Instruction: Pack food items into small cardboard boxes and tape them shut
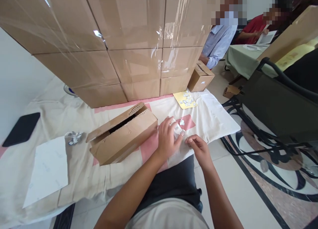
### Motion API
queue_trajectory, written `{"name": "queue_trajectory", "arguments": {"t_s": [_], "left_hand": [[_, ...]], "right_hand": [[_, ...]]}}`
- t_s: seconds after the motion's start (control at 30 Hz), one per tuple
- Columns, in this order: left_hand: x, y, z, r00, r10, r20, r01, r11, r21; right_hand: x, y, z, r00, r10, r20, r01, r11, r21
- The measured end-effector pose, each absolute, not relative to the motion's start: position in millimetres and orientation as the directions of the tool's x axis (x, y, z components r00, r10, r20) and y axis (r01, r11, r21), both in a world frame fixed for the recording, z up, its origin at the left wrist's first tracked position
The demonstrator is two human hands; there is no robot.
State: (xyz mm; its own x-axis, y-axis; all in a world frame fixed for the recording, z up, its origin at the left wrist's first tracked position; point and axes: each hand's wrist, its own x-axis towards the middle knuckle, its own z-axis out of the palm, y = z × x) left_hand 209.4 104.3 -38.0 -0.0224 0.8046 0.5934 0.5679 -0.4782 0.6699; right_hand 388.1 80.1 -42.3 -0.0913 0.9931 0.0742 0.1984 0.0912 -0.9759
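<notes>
My left hand (167, 135) curls over a small white object (178, 131) near the table's front edge. Part of that object is covered by the fingers, so its kind does not show; it looks like a little white packet or box. Just to the right, my right hand (198, 147) has its thumb and fingertips pinched together, and whatever may be between them is too small to make out. Behind the white object lies a crumpled white scrap (182, 122) on a pink patch of the cloth. Farther back is a yellow sheet with several small silver-white stickers (188, 104).
An open cardboard box (126, 136) stands left of my hands. Stacked, film-wrapped cartons (137, 66) rise behind it. At the left lie a white sheet (48, 169), clear crumpled plastic (74, 138) and a black phone (22, 129). A smaller carton (200, 77), a chair (278, 103) and two people are at right.
</notes>
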Motion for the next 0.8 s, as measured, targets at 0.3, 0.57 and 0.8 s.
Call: {"name": "queue_trajectory", "arguments": {"t_s": [0.3,0.57,0.8], "left_hand": [[176.6,41.8,-5.9,0.082,0.835,0.544,0.320,-0.539,0.779],[127.0,-5.2,-9.9,0.008,0.785,0.620,0.563,-0.516,0.646],[105.7,-24.3,14.0,0.005,0.837,0.548,0.731,-0.377,0.569]], "right_hand": [[347.8,52.9,-9.1,-0.440,0.785,0.436,0.195,0.558,-0.807],[305.1,61.1,0.2,-0.650,0.603,0.463,0.127,0.687,-0.716],[288.8,54.6,16.5,-0.706,0.508,0.494,0.062,0.739,-0.671]]}}
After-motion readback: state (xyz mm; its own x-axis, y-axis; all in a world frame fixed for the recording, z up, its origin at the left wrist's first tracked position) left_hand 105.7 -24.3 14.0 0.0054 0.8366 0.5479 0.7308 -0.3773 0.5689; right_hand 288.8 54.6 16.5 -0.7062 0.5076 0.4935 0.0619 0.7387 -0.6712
